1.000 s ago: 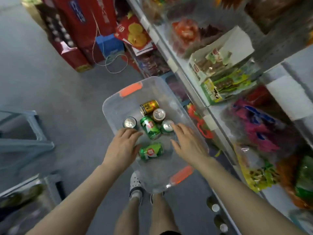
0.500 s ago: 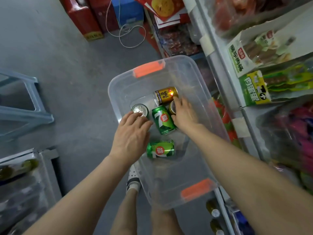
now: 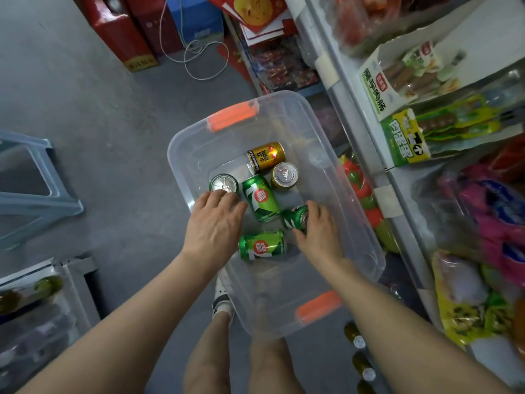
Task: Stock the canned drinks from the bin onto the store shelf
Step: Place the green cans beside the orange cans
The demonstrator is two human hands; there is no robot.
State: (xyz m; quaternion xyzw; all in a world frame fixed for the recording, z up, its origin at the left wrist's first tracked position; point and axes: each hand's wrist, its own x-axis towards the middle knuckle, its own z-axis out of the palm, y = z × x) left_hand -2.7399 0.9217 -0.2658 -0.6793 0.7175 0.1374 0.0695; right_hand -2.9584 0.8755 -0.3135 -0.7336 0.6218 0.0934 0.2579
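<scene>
A clear plastic bin (image 3: 181, 177) with orange handles stands on the floor in front of me. Inside it lie a gold can (image 3: 265, 155) and two green cans (image 3: 260, 198) (image 3: 261, 245) on their sides. A gold-rimmed can (image 3: 284, 175) and a green can (image 3: 224, 184) stand upright. My left hand (image 3: 216, 223) is palm down, its fingertips resting on the upright green can's top. My right hand (image 3: 319, 236) is closed around another green can (image 3: 294, 218), which is tilted, near the bin's right wall. The store shelf (image 3: 355, 118) runs along the right.
The shelf holds packed snacks, such as a green sausage box (image 3: 403, 137). Toys (image 3: 360, 189) hang beside the bin. A blue stool (image 3: 42, 194) is at left, with red boxes (image 3: 119, 27) and a white cord (image 3: 199, 55) at the back. Bottles (image 3: 358, 341) stand by my right arm.
My right hand closed on a green can that stood in the cluster and pulled it toward me, tilting it. My left hand stayed on the upright green can. The view came closer.
</scene>
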